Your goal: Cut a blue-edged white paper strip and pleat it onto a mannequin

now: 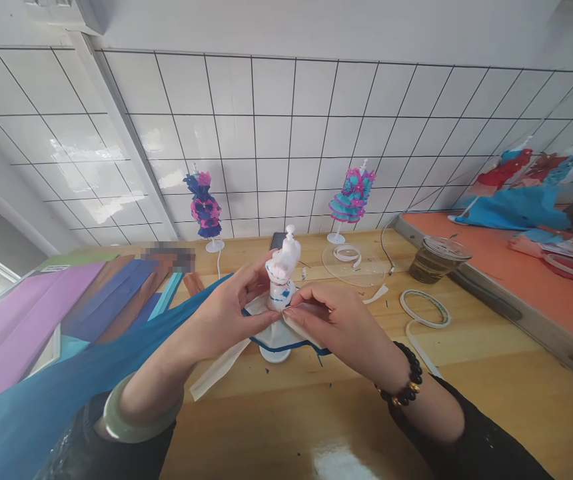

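Observation:
A small white mannequin [283, 267] stands on the wooden table [466, 380], its base [275, 354] showing below my hands. My left hand [226, 310] is closed round its waist from the left and pinches a white strip [216, 373] that trails down toward me. From the right, my right hand [339, 320] presses white paper edged in blue [294, 342] against the waist, fingers together. A long blue sheet [26, 413] lies under my left forearm.
Two dressed mannequins stand by the tiled wall, a dark blue and pink one [205, 208] and a turquoise and pink one [351, 198]. Coloured paper sheets [41, 300] lie left. A tape roll [425, 308], clear disc [354, 265], plastic cup [437, 259] and orange board [516, 267] sit right.

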A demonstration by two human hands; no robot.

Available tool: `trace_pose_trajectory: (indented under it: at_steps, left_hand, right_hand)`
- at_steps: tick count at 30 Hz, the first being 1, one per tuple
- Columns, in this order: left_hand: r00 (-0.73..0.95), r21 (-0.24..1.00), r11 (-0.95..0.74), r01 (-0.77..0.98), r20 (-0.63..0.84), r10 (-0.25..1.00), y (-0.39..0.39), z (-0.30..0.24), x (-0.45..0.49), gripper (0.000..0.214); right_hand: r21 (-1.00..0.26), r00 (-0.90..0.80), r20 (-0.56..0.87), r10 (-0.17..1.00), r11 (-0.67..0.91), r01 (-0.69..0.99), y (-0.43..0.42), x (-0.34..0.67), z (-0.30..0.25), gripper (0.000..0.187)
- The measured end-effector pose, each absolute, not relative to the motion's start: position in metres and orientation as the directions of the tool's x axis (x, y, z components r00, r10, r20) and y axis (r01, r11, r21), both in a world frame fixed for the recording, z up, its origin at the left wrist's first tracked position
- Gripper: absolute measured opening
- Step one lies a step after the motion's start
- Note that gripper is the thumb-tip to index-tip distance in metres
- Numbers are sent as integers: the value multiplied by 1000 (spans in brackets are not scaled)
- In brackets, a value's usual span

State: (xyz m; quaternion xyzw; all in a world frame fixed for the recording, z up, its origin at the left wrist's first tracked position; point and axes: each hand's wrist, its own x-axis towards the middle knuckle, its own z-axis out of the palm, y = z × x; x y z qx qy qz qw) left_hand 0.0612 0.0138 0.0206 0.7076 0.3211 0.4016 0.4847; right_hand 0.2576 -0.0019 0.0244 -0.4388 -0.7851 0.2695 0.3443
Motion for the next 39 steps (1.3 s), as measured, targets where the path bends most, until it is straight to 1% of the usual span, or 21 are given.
trace_pose_trajectory:
  at_steps: [7,12,16,22,27,39]
  left_hand:
    - [472,952,-307,15,264,841,18,17,60,67]
    - [459,951,-307,23,263,849,19,16,61,67]
    - [445,946,-322,29,276,852,19,14,61,69]
    - [430,937,-336,93,267,862,18,16,60,68]
    - [431,928,-343,144,253,866,17,17,60,66]
    - [417,915,-372,159,279,865,16,17,63,61]
  right_hand:
    - [-740,-411,292,864,476,476,-2,259,23,16]
    - [-732,-407,289,866,474,489,-3,257,24,18]
    - [-745,-393,291,873,464,479,-3,256,26,15]
    - [-779,-377,277,884,436,451,-3,256,25,14]
    - [-776,-366,271,890,428,464,-2,256,26,15]
    - [-823,-319,215,923,347,449,1,255,22,15]
